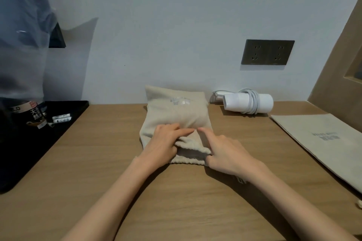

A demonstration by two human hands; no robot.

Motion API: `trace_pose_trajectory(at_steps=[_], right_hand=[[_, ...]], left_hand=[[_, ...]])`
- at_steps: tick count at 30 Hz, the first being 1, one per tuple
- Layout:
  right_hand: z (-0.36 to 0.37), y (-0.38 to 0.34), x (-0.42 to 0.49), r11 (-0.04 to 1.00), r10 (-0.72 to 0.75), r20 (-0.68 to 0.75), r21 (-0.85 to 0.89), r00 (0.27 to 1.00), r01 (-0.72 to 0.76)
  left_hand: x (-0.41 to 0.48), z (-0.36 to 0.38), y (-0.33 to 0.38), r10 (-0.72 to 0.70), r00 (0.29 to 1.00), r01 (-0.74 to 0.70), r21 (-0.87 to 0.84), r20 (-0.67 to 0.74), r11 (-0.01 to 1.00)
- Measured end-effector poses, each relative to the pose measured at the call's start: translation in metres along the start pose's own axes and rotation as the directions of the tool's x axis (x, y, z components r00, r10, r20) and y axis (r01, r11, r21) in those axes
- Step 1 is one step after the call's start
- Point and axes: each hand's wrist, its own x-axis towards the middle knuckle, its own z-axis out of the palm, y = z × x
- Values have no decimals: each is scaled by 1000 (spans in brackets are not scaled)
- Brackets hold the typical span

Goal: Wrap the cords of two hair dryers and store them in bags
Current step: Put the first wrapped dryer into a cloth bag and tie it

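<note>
Two hands were laid on the filled bag, which sat in the middle of the bench with its gathered mouth turned toward the person. The left hand was pressed on the cloth with fingers nearly straight, a flat and open grip. The right hand appeared to have the mouth's hem pinched between thumb and forefinger, a narrow grip on fabric. The first dryer was hidden and was only judged to be inside from the bulge. The second hair dryer, its cord already wound round the barrel, lay by the wall, well apart from the hands. The empty bag lay flat at the right edge. The mouth was judged not yet drawn shut, so if the bag were lifted as it lay, the dryer could slide out. The cord's end was not seen to be tucked, so loops could be shed on lifting and caught at the empty bag's mouth.
</note>
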Motion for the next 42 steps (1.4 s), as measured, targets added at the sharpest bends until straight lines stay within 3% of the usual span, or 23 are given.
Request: trace_pose_trajectory(at_steps=[3, 7, 11, 16, 20, 23, 25, 27, 31, 33, 38, 42], right_hand=[[0, -2, 8, 1000, 10, 86, -6, 996, -10], [-8, 6, 6, 995, -23, 191, 95, 981, 5], [-9, 16, -6, 998, -59, 231, 5, 971, 59], [-6, 13, -7, 950, -233, 32, -206, 972, 235], [-12, 9, -3, 921, -285, -32, -287, 958, 264], [-28, 4, -1, 986, -144, -183, -105, 973, 126], [-44, 0, 3, 997, -64, -355, 21, 933, 76], [-61, -6, 12, 992, -13, -480, 107, 877, 73], [-102, -22, 40, 872, 212, -590, 474, 779, 122], [-120, -23, 54, 791, 302, -611, 589, 732, 165], [-136, -29, 67, 818, 342, -742, 537, 577, 207], [-136, -19, 82, 780, 390, -678, 603, 623, 169]], left_hand=[[1, 4, -5, -73, 985, 79, -35, 159, 996], [-15, -7, -16, -120, 959, 177, -213, 258, 961], [-44, -24, -27, -136, 944, 209, -225, 301, 952], [-49, -38, -29, -39, 984, 31, 50, 172, 998], [-49, -45, -28, -75, 990, 45, 228, 123, 973], [-44, -60, -24, -169, 986, 168, 102, 2, 981], [-37, -76, -21, -208, 965, 214, 22, -158, 976], [-24, -91, -15, -170, 935, 207, 89, -311, 974], [17, -120, -2, -154, 856, 212, 62, -493, 975], [39, -130, 0, -209, 817, 211, -59, -538, 976], [78, -139, 11, -397, 725, 109, -475, -563, 873], [94, -136, 2, -432, 738, 102, -547, -519, 831]])
